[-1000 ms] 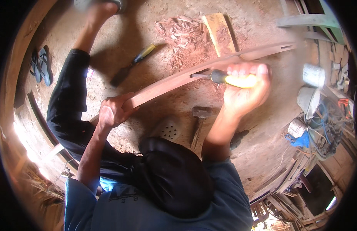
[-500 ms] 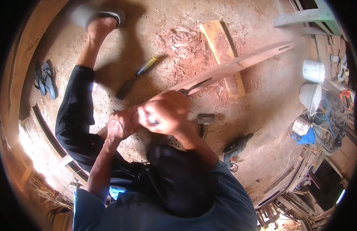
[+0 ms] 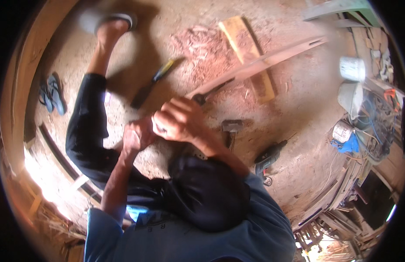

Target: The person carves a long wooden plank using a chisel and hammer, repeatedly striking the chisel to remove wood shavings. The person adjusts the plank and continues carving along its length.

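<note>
A long reddish wooden board (image 3: 266, 60) with slots cut in it runs from my hands up toward the far right. My right hand (image 3: 178, 120) is closed in a fist round a chisel (image 3: 199, 99); its handle is mostly hidden and its dark metal end points at a slot in the board. Close beside it, my left hand (image 3: 138, 134) is wrapped round the near end of the board. Under the board's far part lies a yellowish wood block (image 3: 242, 41). Reddish wood shavings (image 3: 196, 41) are heaped left of this block.
A second chisel (image 3: 155, 79) with a yellow-and-black handle lies on the floor. Right of my hands are a hammer (image 3: 232, 126) and a power drill (image 3: 270, 157). White buckets (image 3: 352, 69) stand at the right by tangled cables. Sandals (image 3: 55, 95) lie at the left, beyond my leg.
My right hand has shifted slightly up and left with the chisel and shows more sharply. The whole view has moved a little; my left hand stays on the board.
</note>
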A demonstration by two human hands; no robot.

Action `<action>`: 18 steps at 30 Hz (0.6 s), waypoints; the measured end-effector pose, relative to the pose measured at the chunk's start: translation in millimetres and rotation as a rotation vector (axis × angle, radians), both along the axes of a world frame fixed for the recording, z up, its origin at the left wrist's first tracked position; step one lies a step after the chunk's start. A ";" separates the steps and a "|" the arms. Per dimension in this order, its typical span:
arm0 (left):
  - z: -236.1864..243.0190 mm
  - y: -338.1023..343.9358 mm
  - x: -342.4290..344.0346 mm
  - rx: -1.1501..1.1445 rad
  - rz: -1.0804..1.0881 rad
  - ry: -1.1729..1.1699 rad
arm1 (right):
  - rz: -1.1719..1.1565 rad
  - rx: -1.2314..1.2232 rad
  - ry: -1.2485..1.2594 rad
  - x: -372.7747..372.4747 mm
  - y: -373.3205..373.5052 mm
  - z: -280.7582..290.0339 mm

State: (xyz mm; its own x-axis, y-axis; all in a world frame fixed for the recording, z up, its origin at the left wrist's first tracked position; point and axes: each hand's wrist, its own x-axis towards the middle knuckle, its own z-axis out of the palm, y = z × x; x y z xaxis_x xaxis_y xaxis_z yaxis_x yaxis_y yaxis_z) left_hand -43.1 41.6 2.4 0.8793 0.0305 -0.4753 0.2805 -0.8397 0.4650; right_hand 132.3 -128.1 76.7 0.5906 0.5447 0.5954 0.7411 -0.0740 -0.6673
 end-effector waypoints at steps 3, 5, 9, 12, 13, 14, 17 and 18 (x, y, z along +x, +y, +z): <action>1.8 -2.3 -1.6 -0.040 0.059 -0.332 | -0.049 0.223 0.217 21.4 -1.9 7.3; 4.1 -3.6 -0.8 -0.003 0.119 -0.031 | -0.212 0.461 0.511 39.4 -34.3 16.6; 5.4 -8.3 -1.5 0.002 0.096 -0.238 | -0.366 0.878 0.903 76.7 -92.1 2.9; 5.0 -9.8 -2.3 0.045 0.078 -0.225 | -0.328 0.879 0.967 92.2 -100.6 -18.4; 4.7 -9.2 -2.0 0.046 0.069 -0.257 | -0.333 0.890 0.962 91.5 -94.9 -21.7; 4.5 -9.0 -1.8 0.052 0.079 -0.225 | -0.379 0.927 0.958 88.5 -85.7 -22.5; 4.7 -5.9 1.6 0.014 0.085 -0.195 | -0.215 0.767 0.776 57.9 -55.4 -5.2; 5.4 -4.4 2.8 0.003 0.088 -0.190 | -0.124 0.419 0.573 41.5 -34.5 -4.0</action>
